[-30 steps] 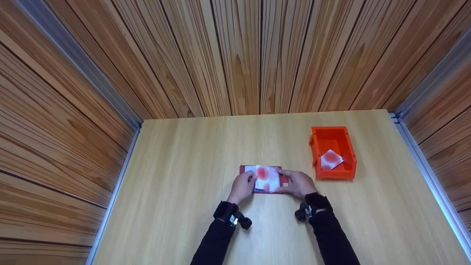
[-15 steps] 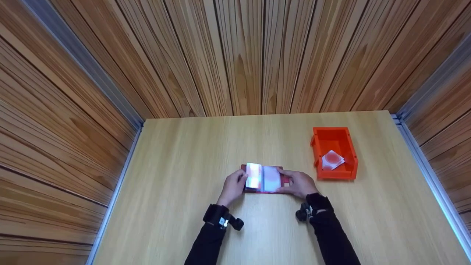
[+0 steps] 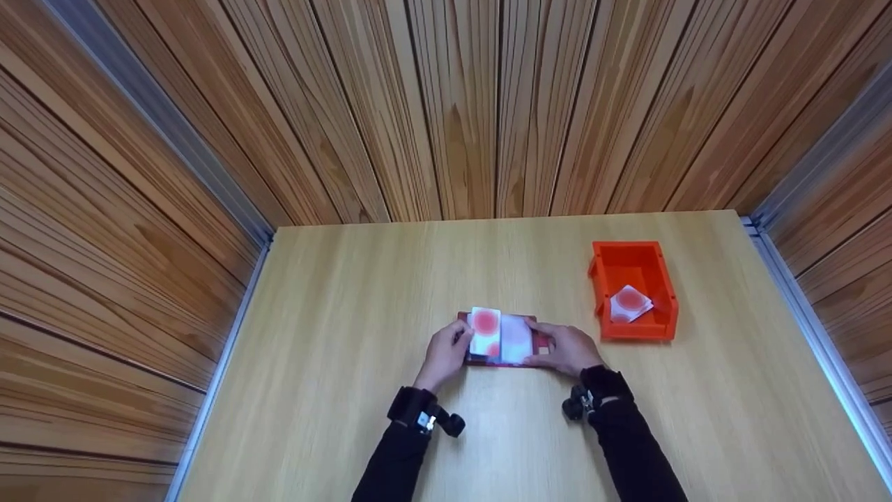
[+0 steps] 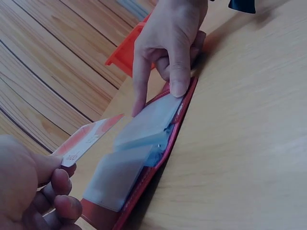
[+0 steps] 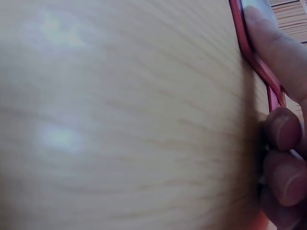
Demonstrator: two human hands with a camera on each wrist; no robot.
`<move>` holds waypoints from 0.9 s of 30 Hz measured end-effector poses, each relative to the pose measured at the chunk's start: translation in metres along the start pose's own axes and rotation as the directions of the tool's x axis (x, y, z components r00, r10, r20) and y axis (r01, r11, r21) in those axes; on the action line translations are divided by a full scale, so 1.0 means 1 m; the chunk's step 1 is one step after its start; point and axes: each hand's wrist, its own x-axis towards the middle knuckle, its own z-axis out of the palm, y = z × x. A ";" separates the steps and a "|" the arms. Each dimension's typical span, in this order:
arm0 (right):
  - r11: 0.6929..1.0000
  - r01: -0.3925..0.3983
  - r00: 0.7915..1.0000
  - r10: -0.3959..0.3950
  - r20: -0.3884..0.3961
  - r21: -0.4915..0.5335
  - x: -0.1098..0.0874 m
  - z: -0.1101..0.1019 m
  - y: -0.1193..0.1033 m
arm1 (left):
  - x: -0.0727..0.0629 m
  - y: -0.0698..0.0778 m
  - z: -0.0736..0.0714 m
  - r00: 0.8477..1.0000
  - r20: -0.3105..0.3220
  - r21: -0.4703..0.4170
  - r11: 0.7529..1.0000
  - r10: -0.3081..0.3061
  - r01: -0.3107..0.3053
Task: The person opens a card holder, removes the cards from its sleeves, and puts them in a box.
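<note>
My left hand (image 3: 443, 354) pinches a white card (image 3: 486, 329) with red round prints, between thumb and fingers. In the left wrist view the card (image 4: 85, 139) is tilted, raised above clear plastic sleeves (image 4: 115, 179). These belong to a red card holder (image 4: 183, 106) lying unfolded on the table. My right hand (image 3: 568, 347) holds the holder's right part, thumb at the near edge and index finger at the far edge. Its other fingers are curled, as the left wrist view shows. The right wrist view catches the thumb (image 5: 278, 52) over the red edge.
An orange-red open bin (image 3: 634, 261) stands at the back right of the wooden table (image 3: 362, 293). Inside it lie white cards (image 3: 629, 303) with red prints. Wood-panelled walls (image 3: 446, 111) rise behind and at both sides.
My left hand has moved a little left with the card, baring the sleeve on the right. The card flashed with glare half a second ago; its red print faces up now. The right hand stays put.
</note>
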 end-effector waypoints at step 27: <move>0.908 0.083 0.988 -0.021 -0.152 0.410 -0.007 -0.006 -0.056 | 0.002 0.016 0.015 1.000 0.016 -0.189 0.982 -0.025 0.027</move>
